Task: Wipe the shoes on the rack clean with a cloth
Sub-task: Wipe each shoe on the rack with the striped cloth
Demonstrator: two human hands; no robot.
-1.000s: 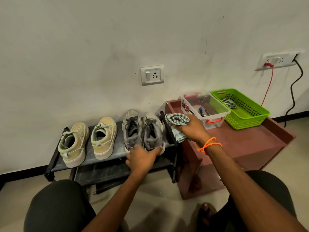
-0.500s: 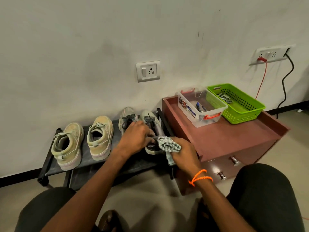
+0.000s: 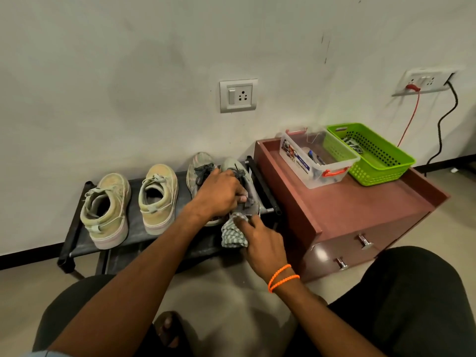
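Head view, looking down at a low black shoe rack [image 3: 77,228] set against a pale wall in the lower left of the frame. Four shoes stood on its top shelf, toes toward the wall. At the left was a pair of beige canvas sneakers [image 3: 128,204] with pale soles. At the right end was a pair of grey lace-up sneakers, of which the left grey sneaker [image 3: 199,164] stood free, partly covered by the forearm. The left hand [image 3: 219,194], near the centre of the frame, was clamped over the laces and upper of the right grey sneaker [image 3: 233,164], fingers curled around its side. The right hand [image 3: 260,243], just below and right of it, wore two orange beaded bracelets [image 3: 282,278] at the wrist and was closed on a green-and-white checked cloth [image 3: 231,234], its fingers pressing the cloth against the heel end of the held sneaker. Immediately right of the rack stood a reddish-brown wooden drawer cabinet [image 3: 360,210] with metal knobs. On its top, in the upper right of the frame, a clear plastic box with orange handles [image 3: 311,163] sat touching a bright green perforated plastic basket [image 3: 378,161]. A white wall socket [image 3: 238,95] was mounted above the rack.
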